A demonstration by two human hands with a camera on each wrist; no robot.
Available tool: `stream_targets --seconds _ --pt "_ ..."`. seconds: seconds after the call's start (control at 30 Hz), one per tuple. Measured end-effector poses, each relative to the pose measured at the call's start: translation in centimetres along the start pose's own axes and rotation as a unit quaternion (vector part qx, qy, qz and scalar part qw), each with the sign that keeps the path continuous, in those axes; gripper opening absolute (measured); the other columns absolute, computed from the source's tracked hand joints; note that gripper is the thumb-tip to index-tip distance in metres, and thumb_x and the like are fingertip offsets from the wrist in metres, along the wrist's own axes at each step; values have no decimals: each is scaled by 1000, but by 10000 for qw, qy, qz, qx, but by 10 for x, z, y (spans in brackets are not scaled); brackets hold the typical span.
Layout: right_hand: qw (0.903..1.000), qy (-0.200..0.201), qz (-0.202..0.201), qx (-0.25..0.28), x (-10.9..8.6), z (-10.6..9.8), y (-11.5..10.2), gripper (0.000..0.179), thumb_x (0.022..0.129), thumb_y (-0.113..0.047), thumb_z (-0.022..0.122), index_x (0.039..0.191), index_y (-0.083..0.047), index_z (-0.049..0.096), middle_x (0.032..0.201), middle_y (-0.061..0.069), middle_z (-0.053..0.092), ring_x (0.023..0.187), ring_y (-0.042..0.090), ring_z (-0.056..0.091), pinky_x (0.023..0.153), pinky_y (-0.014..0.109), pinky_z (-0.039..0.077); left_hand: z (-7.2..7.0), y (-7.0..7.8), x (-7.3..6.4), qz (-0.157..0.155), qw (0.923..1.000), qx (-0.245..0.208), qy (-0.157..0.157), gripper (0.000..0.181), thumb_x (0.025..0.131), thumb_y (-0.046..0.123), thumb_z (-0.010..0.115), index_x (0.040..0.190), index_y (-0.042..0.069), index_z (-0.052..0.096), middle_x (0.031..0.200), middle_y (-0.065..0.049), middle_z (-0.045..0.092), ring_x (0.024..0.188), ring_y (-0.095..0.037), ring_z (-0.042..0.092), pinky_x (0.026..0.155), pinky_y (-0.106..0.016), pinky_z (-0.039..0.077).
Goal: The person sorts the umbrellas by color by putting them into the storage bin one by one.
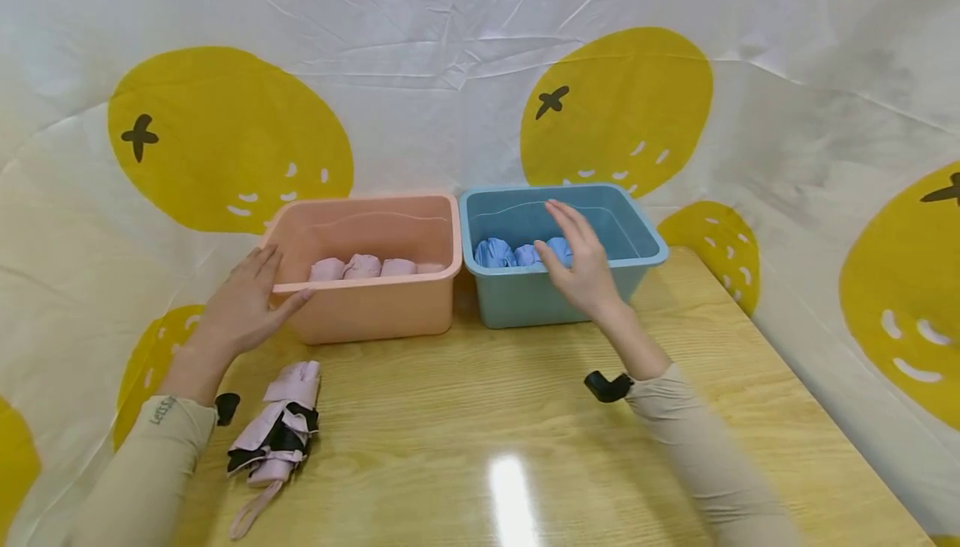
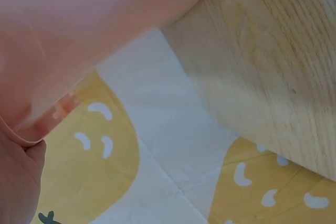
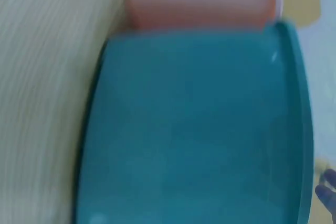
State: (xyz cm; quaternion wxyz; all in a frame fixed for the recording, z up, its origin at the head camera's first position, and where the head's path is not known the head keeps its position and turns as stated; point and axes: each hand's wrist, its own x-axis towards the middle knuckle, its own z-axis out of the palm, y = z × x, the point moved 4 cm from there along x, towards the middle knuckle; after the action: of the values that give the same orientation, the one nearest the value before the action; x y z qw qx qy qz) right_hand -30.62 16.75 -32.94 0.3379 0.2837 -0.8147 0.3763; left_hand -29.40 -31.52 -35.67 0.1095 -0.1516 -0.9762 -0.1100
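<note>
My left hand [image 1: 243, 301] rests at the front left corner of a pink plastic bin [image 1: 375, 309], fingers along its side and thumb near the front rim. In the left wrist view, part of the left hand [image 2: 18, 182] meets the bin's rim. Three pale pink fabric bundles [image 1: 362, 267] lie inside, partly hidden. My right hand [image 1: 585, 272] is over the front of a blue bin [image 1: 517, 301], fingers extended, holding nothing. Blue fabric bundles [image 1: 495, 253] sit in that bin, one partly behind the hand. A folded pink umbrella [image 1: 288, 426] with black parts lies below the left hand.
Both bins stand side by side at the back of a wooden table [image 1: 420, 430]. A white cloth [image 1: 420, 97] with yellow fruit prints hangs behind and around it. The table's right edge [image 1: 795, 397] runs diagonally.
</note>
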Motion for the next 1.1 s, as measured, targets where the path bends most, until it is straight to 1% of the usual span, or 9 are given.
stream_targets --seconds 0.17,0.3,0.47,0.63,0.8,0.87,0.93,1.03,1.1 --pt "9975 -30 278 -642 -12 -50 42 62 100 -20 67 155 -2 47 159 19 46 147 40 41 120 60 34 -2 -7 0 23 9998 -26 185 94 103 58 52 161 -10 20 168 -31 17 155 -53 11 124 -68 14" --pt "9859 -759 891 -1199 -17 -82 72 73 105 -38 59 164 -5 31 167 19 32 155 41 26 126 61 22 -4 -10 -2 86 9989 -36 469 93 103 57 52 161 -9 23 169 -30 16 157 -49 3 127 -65 4" --pt "9576 -1807 1380 -1771 -21 -105 98 86 107 -53 47 167 -4 9 174 19 10 160 38 6 129 58 4 -7 -9 -6 79 9934 105 1140 97 99 58 59 162 -6 22 167 -29 20 157 -49 8 128 -62 3" --pt "9326 -2506 1603 -2043 -29 -109 114 88 109 -56 40 166 -2 0 174 18 -3 160 38 -3 128 59 -4 -8 2 -23 -234 9781 -174 2059 100 94 53 70 163 -3 24 166 -26 27 150 -50 28 126 -61 20" --pt "9261 -2799 1665 -1903 -39 -109 121 84 111 -52 37 165 0 -1 174 16 -8 160 39 -4 128 59 -5 0 16 -58 -608 9558 -874 2739 83 93 33 75 158 -3 37 159 -27 38 139 -52 41 114 -67 36" --pt "9269 -2845 1695 -1766 -42 -111 121 82 112 -49 38 165 1 0 174 16 -9 160 39 -4 128 59 -4 6 19 -73 -939 9545 -1084 2613 76 94 28 73 154 -5 41 151 -30 40 128 -51 47 97 -64 47" --pt "9281 -2868 1708 -1650 -44 -112 120 81 112 -46 38 165 2 0 173 17 -9 160 40 -4 128 59 -3 15 21 -87 -1238 9611 -1212 2152 70 96 28 70 149 -9 42 144 -32 41 117 -49 49 81 -59 49" --pt "9295 -2869 1756 -1514 -46 -115 119 81 112 -45 39 165 2 -2 173 21 -7 160 41 -4 128 60 0 31 19 -101 -1494 9748 -1350 958 72 101 35 66 148 -13 40 140 -35 39 110 -48 53 73 -56 52" --pt "9310 -2861 1782 -1402 -47 -116 120 81 113 -44 39 165 1 -3 173 22 -7 159 42 -4 128 61 0 42 17 -107 -1434 9793 -1418 176 76 102 41 64 147 -15 39 141 -39 39 112 -50 55 81 -63 53"
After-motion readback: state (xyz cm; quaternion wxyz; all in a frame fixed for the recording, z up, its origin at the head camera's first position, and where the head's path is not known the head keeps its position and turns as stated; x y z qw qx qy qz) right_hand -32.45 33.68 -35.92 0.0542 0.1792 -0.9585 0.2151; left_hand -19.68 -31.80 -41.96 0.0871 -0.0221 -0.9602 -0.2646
